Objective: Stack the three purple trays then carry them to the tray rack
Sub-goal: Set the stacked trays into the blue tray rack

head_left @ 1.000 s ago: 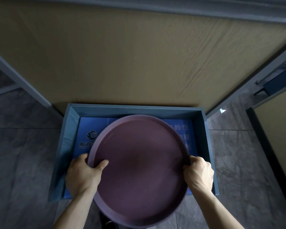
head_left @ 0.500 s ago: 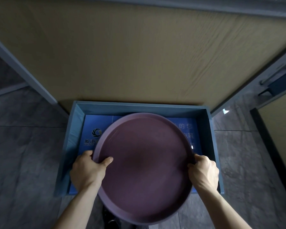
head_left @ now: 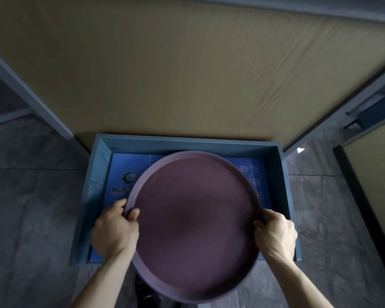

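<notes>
While hands grip purple tray (head_left: 196, 221), blue box (head_left: 98, 174) lettering half-hidden

Blue printed mat (head_left: 129, 165) lines the tray. Wood-grain panel (head_left: 187, 74) behind. Grey stone-tile floor (head_left: 31, 207). Dark shoe (head_left: 147, 296) below.

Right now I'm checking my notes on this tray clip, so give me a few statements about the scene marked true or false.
1. Both hands grip the purple tray at its rim. True: the left hand holds the left edge, the right hand the right edge.
2. The tray is square. False: it is round.
3. The tray is held over a blue-grey box on the floor. True.
4. Cups stand on the tray. False: its surface is bare.
5. The box has a red lining. False: the blue sheet inside bears a logo and white lettering.
</notes>
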Demonstrator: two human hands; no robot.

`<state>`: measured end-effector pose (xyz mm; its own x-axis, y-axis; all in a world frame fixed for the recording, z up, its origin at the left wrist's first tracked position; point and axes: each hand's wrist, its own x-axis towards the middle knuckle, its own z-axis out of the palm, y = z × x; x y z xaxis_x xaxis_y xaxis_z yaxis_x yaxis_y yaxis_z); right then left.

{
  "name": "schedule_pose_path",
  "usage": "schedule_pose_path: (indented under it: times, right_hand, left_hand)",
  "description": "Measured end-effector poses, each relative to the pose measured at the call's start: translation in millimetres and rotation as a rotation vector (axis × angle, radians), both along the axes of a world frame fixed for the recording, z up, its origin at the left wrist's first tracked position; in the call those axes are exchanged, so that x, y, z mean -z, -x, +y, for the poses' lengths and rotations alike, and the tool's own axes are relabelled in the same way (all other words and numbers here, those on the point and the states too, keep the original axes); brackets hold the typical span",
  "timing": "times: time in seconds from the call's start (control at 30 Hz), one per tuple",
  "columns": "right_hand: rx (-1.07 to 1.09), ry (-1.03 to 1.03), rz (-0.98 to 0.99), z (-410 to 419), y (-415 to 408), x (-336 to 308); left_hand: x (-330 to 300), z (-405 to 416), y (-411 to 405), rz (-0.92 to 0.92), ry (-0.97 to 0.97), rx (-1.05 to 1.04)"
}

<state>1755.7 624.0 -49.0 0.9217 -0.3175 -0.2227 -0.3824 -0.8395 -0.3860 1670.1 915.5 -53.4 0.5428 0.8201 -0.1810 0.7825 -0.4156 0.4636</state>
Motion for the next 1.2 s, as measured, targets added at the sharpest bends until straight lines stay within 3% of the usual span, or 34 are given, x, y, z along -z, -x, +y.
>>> schedule_pose_path:
  times: [0.53,0.63,0.7,0.8,1.0,1.2]
  right_hand:
    - [0.003,0.045,0.100,4.1,-3.6,-3.0]
    - [-0.166,0.161,0.047,8.9,5.8,-5.0]
    - [-0.367,0.150,-0.025,16.0,17.3,-4.5]
    - [-0.655,0.125,0.064,28.3,30.1,7.2]
    - [-0.715,0.184,0.091,30.2,39.9,27.7]
    - [-0.717,0.177,0.088,28.6,40.9,32.2]
  left_hand:
    - [6.5,15.5,-0.6,0.002,0.189,0.011]
    - [0.1,5.3,0.9,0.087,0.051,0.163]
    - [-4.8,-7.2,4.1,0.018,-0.075,0.341]
    - [-2.8,-23.2,8.7,0.033,-0.095,0.608]
    - [17.2,-31.6,19.6,0.173,-0.095,0.792]
    - [21.0,-33.5,20.4,0.169,-0.124,0.792]
